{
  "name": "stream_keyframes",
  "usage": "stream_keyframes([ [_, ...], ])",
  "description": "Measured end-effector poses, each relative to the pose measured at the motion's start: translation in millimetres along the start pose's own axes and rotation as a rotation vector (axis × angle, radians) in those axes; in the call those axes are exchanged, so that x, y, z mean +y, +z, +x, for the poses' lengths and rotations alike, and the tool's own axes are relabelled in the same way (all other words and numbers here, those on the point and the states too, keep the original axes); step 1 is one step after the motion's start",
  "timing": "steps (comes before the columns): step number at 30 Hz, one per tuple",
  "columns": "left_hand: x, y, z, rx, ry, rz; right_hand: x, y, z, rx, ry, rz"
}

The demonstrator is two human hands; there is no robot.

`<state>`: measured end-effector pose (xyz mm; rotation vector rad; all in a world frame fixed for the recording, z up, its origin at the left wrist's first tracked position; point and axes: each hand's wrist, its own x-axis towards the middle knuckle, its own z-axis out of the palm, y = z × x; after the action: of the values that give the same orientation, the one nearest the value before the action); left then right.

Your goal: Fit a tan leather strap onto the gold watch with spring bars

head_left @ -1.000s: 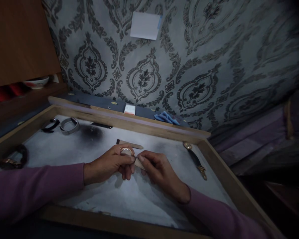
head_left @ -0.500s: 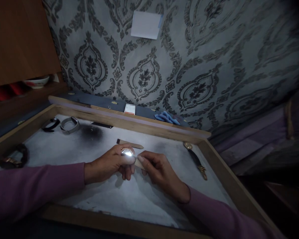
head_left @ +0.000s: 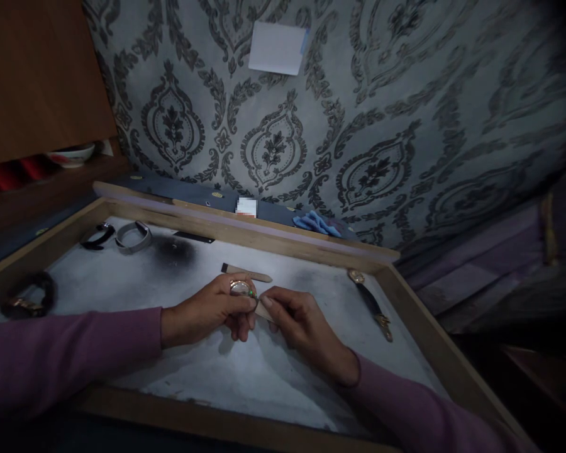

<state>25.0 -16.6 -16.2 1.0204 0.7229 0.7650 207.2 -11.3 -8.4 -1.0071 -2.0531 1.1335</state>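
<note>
Near the middle of the wood-framed tray [head_left: 283, 238], my left hand [head_left: 217, 308] is closed around a round, shiny watch case [head_left: 240, 288]. My right hand [head_left: 302, 321] pinches a beige watch strap [head_left: 263, 311] at the right side of the case, its fingertips close to my left thumb. Whether strap and case are joined cannot be made out. Just behind my hands a loose strap piece [head_left: 255, 274], beige with a dark end, lies on the white tray floor.
A watch with a dark strap [head_left: 370, 302] lies at the right. Several other watches, one with a grey band [head_left: 133, 238], rest at the left. A thin black piece [head_left: 193, 237] lies by the back rail. Behind it are a blue cloth [head_left: 317, 222] and a small white box [head_left: 246, 207].
The bright glare on the watch case has gone, and a small green spot shows at its right edge. Both hands have stayed almost in place with their grips unchanged.
</note>
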Motion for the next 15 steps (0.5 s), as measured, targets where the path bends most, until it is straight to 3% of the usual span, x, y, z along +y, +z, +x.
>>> stream_keyframes([
  [15,2.0,0.3,-1.3,-0.004,-0.024,-0.031,-2.1,1.3,-2.5,0.021,0.027,0.009],
])
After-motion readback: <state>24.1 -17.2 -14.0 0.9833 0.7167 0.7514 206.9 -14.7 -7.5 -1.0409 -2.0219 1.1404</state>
